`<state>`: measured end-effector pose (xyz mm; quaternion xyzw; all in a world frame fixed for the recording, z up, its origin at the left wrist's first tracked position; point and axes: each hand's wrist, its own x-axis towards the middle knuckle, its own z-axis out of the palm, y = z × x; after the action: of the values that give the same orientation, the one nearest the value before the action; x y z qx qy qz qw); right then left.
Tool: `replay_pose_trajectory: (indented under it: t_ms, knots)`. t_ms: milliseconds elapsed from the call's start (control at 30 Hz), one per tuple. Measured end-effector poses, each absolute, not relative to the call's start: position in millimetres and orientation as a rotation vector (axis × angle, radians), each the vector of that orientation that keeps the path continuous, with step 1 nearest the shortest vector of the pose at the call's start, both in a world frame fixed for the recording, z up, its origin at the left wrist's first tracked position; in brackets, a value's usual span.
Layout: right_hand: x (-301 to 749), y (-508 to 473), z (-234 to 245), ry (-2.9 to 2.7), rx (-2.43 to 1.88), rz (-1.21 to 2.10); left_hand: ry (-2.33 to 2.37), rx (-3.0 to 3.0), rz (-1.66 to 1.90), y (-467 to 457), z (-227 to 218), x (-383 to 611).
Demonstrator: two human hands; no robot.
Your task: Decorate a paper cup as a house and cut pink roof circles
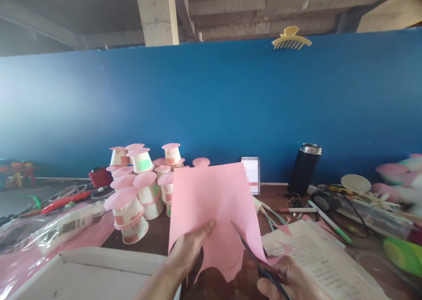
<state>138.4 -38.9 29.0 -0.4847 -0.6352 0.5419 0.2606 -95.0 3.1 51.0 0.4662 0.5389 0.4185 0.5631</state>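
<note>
One pink sheet (pixel 207 194), on my remote feed, is held over the tabletop (pixel 156 238): the left hand (pixel 191 247) pinches it near a drawn circle (pixel 226 249), probably for steadiness; the right hand (pixel 290 276) grips scissors (pixel 248 248), angled, I judge, along that outline.

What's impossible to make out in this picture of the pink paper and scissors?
All in the head view:
- Scissors: handles, partly covered by the right grip.
- Pink disc: whatever's beneath, behind the pink paper.
- Printed page: wording, too small and blurred.
- White tray: near side, cut off by the bottom edge.
</note>
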Motion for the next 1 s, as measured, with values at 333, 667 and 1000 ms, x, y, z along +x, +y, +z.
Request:
replay_pose_trajectory:
  t_ms: [333, 667, 1000]
  knots:
    - [137, -39, 30, -1.755, -1.248, 1.427, 1.256, 1.338, 0.982, 6, 56, -106]
    - [140, -40, 20, -1.658, -1.119, 1.513, 1.200, 1.208, 1.073, 7, 62, -99]
    - [142, -40, 22, -1.642, -1.147, 1.551, 1.199, 1.209, 1.016, 5, 69, -101]
